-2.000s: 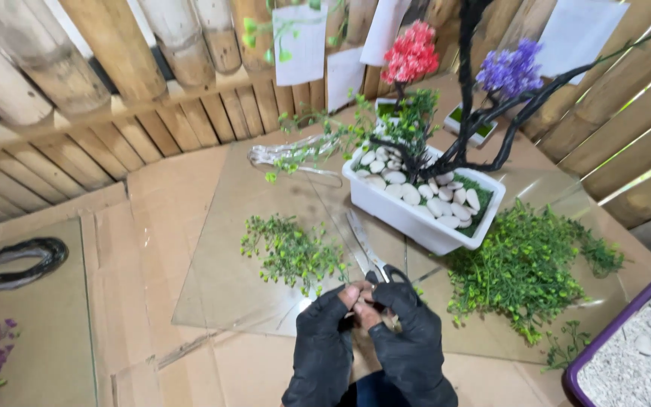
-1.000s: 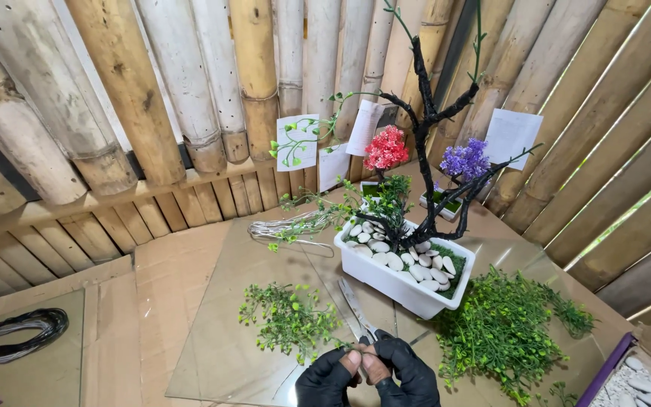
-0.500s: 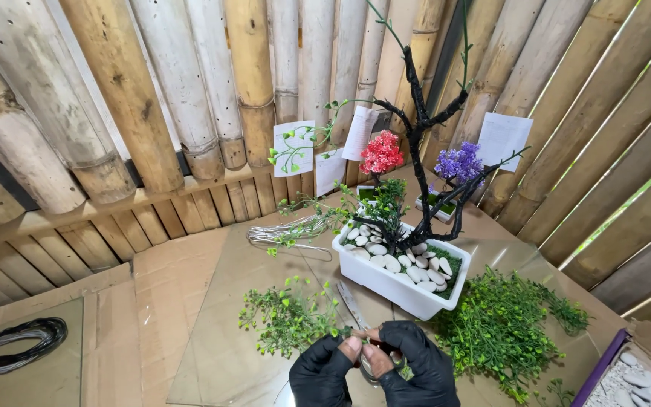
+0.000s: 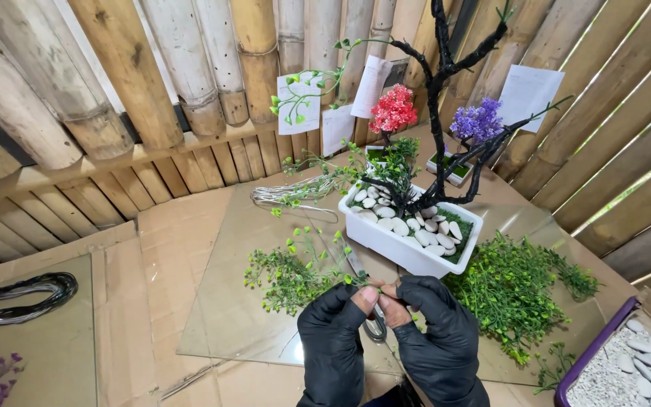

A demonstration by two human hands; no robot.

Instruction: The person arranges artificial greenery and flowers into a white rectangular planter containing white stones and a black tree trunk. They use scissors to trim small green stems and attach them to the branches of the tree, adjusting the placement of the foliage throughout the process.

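Observation:
Both my hands wear black gloves with bare fingertips and meet low in the middle of the head view. My left hand [image 4: 334,325] and my right hand [image 4: 432,322] pinch a thin green artificial sprig [image 4: 318,252] between them; its small leaves rise up and left from my fingers. Scissors [image 4: 368,298] lie on the glass sheet [image 4: 227,316] just under my hands. Behind them stands a white rectangular planter [image 4: 408,241] filled with white pebbles, holding a black twisted tree [image 4: 446,90] with a red flower cluster [image 4: 394,109] and a purple one [image 4: 478,120].
Loose green foliage lies in piles at left [image 4: 284,275] and right [image 4: 514,290] of the planter. A silver wire bundle [image 4: 288,194] lies behind, a black wire coil [image 4: 16,295] at far left. A purple-rimmed tray of white pebbles [image 4: 634,362] sits at the right corner. A bamboo wall [image 4: 137,68] stands behind.
My head has tilted up, so the bamboo wall fills more of the view. My hands stay together and now hold up a leafy sprig between the fingertips.

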